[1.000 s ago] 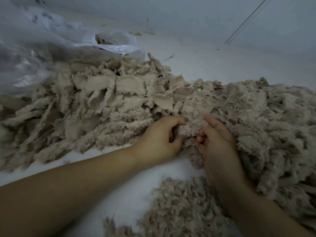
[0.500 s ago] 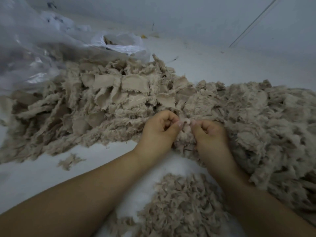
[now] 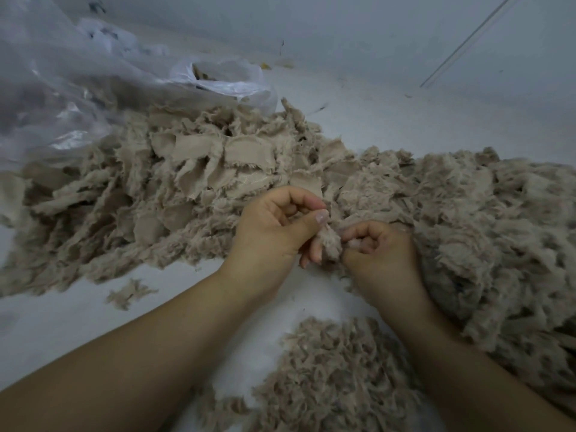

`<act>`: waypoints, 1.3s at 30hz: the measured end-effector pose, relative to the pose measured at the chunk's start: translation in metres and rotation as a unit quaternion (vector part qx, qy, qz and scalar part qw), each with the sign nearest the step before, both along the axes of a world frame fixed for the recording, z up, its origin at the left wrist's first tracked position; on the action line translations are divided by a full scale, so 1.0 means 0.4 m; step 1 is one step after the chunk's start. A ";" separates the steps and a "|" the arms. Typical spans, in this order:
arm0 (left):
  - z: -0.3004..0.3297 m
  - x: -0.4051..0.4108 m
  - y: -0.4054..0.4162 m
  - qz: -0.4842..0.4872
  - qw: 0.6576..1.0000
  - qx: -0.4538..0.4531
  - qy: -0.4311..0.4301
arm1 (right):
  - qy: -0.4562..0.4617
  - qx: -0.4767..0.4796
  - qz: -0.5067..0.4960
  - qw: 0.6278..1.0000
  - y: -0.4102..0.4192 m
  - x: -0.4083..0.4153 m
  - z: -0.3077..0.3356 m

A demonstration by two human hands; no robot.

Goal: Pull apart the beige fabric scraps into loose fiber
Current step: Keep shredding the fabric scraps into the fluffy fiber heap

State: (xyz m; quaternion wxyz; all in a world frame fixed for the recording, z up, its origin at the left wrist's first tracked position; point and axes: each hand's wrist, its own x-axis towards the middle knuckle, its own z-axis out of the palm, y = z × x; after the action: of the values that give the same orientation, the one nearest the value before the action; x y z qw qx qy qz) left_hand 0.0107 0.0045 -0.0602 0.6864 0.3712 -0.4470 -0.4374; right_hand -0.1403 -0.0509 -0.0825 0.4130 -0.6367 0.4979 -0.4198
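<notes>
A wide heap of beige fabric scraps point(image 3: 193, 169) with frayed edges lies across the white floor. In front of it my left hand point(image 3: 274, 232) and my right hand point(image 3: 380, 254) meet, and both pinch one small fuzzy beige scrap point(image 3: 328, 243) between them. My left thumb and forefinger hold its top; my right fingers are curled round its lower right side. A fluffier mass of loose fiber point(image 3: 486, 232) lies to the right, touching my right hand. A smaller pile of pulled fiber point(image 3: 336, 372) sits between my forearms.
A clear plastic bag point(image 3: 103, 76) lies crumpled at the back left, its mouth toward the scrap heap. One stray scrap point(image 3: 129, 293) lies alone on the white floor point(image 3: 62, 332) at the left. A wall point(image 3: 343, 29) rises behind.
Both hands have drawn back out of the heap toward me and now pinch one small scrap clear of it. The view has shifted, showing more floor at the left.
</notes>
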 end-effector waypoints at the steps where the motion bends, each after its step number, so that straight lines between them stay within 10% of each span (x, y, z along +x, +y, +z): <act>1: -0.001 -0.001 0.000 0.002 1.000 0.009 -0.004 | 0.010 -0.003 0.007 1.000 0.001 0.000 0.000; 16: -0.004 0.008 0.009 -0.114 0.927 0.128 -0.332 | 0.024 0.004 0.010 1.000 -0.003 0.002 -0.001; 24: 0.011 -0.004 0.001 0.056 0.987 0.030 -0.147 | 0.035 -0.029 0.107 0.993 0.003 -0.003 0.000; 39: -0.008 -0.003 -0.003 0.070 0.989 0.060 -0.115 | -0.039 -0.015 0.088 0.995 0.010 0.001 0.010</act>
State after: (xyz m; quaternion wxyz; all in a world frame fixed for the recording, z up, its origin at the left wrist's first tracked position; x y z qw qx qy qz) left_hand 0.0097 0.0031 -0.0633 0.6360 0.4897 -0.4687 -0.3689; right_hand -0.1397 -0.0471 -0.0786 0.4577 -0.6674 0.4174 -0.4134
